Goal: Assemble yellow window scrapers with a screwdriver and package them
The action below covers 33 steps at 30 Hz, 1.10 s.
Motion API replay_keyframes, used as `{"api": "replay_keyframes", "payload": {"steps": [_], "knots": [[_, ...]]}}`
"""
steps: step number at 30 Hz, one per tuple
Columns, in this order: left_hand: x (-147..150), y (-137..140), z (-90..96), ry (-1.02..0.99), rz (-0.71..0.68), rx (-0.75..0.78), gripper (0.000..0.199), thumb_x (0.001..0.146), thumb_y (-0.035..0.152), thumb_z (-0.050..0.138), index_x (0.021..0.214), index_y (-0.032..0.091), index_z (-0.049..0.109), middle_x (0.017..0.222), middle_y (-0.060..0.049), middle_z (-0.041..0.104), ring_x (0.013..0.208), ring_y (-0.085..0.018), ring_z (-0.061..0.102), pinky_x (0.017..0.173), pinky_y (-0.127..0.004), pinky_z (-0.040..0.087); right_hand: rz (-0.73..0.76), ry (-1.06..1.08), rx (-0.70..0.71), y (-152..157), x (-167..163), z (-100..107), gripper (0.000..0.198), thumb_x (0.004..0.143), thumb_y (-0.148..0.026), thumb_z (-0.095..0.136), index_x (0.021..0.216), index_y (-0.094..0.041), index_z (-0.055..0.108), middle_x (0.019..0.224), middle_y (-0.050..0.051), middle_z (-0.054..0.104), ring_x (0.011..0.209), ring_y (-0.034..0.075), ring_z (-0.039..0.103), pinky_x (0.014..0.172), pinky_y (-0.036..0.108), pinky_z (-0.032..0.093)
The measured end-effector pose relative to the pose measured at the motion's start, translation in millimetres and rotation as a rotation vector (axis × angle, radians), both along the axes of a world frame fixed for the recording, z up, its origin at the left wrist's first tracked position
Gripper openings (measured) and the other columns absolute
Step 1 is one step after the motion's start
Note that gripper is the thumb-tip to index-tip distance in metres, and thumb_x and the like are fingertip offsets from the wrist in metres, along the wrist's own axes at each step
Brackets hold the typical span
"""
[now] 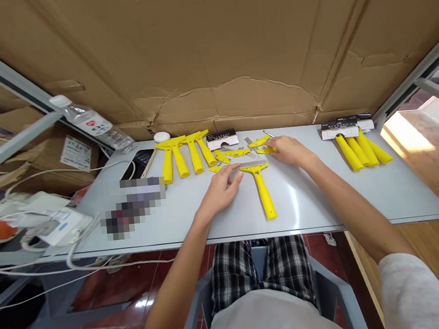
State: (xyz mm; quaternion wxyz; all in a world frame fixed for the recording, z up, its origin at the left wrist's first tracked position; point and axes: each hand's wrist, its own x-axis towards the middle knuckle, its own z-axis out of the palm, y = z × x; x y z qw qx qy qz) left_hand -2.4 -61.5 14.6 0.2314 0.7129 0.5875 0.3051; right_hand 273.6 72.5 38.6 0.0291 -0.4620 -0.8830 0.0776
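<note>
A yellow scraper lies on the table in front of me, its handle towards me and a metal blade across its head. My left hand has thumb and fingertips at the left end of that head, closed on it. Beyond the blade, my right hand reaches in with its fingers closed on a small yellow cover piece; the fingertips are partly hidden. Around them lie another yellow cover piece, a long yellow piece, small screws and loose blades. A thin metal tool sticks out by the right fingers.
Several yellow scraper handles stand in a row at the left. Several more handles lie under black-and-white card packs at the right. A phone, a plastic bottle and white cables are at the left; cardboard walls the back.
</note>
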Motion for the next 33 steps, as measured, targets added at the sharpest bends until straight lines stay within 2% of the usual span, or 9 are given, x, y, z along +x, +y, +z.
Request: {"api": "replay_keyframes", "payload": {"steps": [4, 7, 11, 15, 17, 19, 22, 26, 33], "knots": [[-10.9, 10.5, 13.3, -0.037, -0.016, 0.071, 0.052, 0.108, 0.058, 0.053, 0.132, 0.020, 0.077, 0.134, -0.013, 0.080, 0.097, -0.024, 0.075, 0.081, -0.038, 0.061, 0.004, -0.015, 0.031, -0.8, -3.7, -3.3, 0.038, 0.110, -0.024, 0.056, 0.143, -0.021, 0.074, 0.140, 0.017, 0.077, 0.123, 0.033, 0.072, 0.097, 0.040, 0.054], [-20.1, 28.0, 30.4, -0.021, -0.022, 0.149, 0.044, 0.106, 0.056, 0.057, 0.124, 0.022, 0.079, 0.124, -0.010, 0.081, 0.096, -0.022, 0.074, 0.080, -0.035, 0.060, -0.013, 0.021, 0.082, -3.6, -3.1, -2.7, 0.040, 0.109, -0.019, 0.051, 0.141, -0.017, 0.075, 0.135, 0.020, 0.078, 0.119, 0.034, 0.074, 0.098, 0.041, 0.055], [-22.1, 54.4, 40.2, -0.055, -0.022, 0.194, 0.034, 0.103, 0.047, 0.064, 0.121, 0.022, 0.079, 0.122, -0.008, 0.083, 0.101, -0.021, 0.076, 0.087, -0.034, 0.062, -0.008, 0.357, 0.134, -11.5, -5.6, 3.5, 0.051, 0.105, -0.015, 0.048, 0.152, -0.016, 0.066, 0.123, 0.016, 0.080, 0.109, 0.030, 0.075, 0.100, 0.044, 0.057], [-15.5, 66.7, 28.2, -0.129, -0.089, 0.179, 0.040, 0.101, 0.048, 0.067, 0.130, 0.022, 0.076, 0.125, -0.009, 0.083, 0.103, -0.021, 0.078, 0.090, -0.034, 0.064, -0.019, 0.905, -0.091, -28.8, -19.4, 6.5, 0.068, 0.100, -0.029, 0.062, 0.166, -0.030, 0.045, 0.118, 0.005, 0.076, 0.084, 0.021, 0.075, 0.084, 0.040, 0.064], [-16.1, 67.7, 20.8, -0.060, -0.138, 0.169, 0.038, 0.101, 0.046, 0.068, 0.129, 0.022, 0.077, 0.124, -0.009, 0.083, 0.102, -0.023, 0.078, 0.093, -0.038, 0.065, -0.044, 1.049, -0.246, -35.9, -26.8, 3.3, 0.066, 0.098, -0.037, 0.067, 0.161, -0.035, 0.046, 0.124, 0.005, 0.074, 0.083, 0.020, 0.077, 0.080, 0.040, 0.066], [-21.6, 68.3, 15.2, 0.050, -0.189, 0.176, 0.033, 0.101, 0.040, 0.067, 0.125, 0.023, 0.080, 0.125, -0.009, 0.084, 0.108, -0.026, 0.077, 0.102, -0.045, 0.063, -0.084, 1.101, -0.330, -38.7, -31.0, -3.1, 0.056, 0.097, -0.046, 0.072, 0.148, -0.034, 0.053, 0.122, 0.005, 0.074, 0.084, 0.021, 0.078, 0.077, 0.040, 0.067], [-34.1, 70.8, 9.3, 0.146, -0.227, 0.176, 0.029, 0.101, 0.032, 0.064, 0.121, 0.023, 0.082, 0.126, -0.010, 0.084, 0.120, -0.031, 0.074, 0.113, -0.051, 0.057, -0.205, 1.131, -0.333, -35.2, -30.8, -15.1, 0.052, 0.093, -0.056, 0.079, 0.133, -0.032, 0.055, 0.109, 0.004, 0.075, 0.082, 0.022, 0.077, 0.072, 0.039, 0.066], [-42.4, 74.3, 1.8, 0.162, -0.209, 0.133, 0.030, 0.101, 0.027, 0.063, 0.122, 0.022, 0.083, 0.122, -0.010, 0.084, 0.118, -0.031, 0.073, 0.110, -0.051, 0.058, -0.337, 1.203, -0.309, -27.1, -26.7, -27.1, 0.054, 0.092, -0.059, 0.081, 0.129, -0.034, 0.051, 0.107, 0.002, 0.072, 0.075, 0.019, 0.072, 0.060, 0.035, 0.061], [-37.2, 73.4, -5.6, 0.154, -0.268, 0.099, 0.029, 0.102, 0.025, 0.062, 0.121, 0.022, 0.083, 0.125, -0.009, 0.082, 0.125, -0.031, 0.073, 0.114, -0.051, 0.057, -0.360, 1.271, -0.407, -24.9, -27.8, -37.4, 0.052, 0.091, -0.053, 0.083, 0.127, -0.034, 0.050, 0.103, -0.001, 0.068, 0.070, 0.014, 0.069, 0.058, 0.030, 0.061]]}}
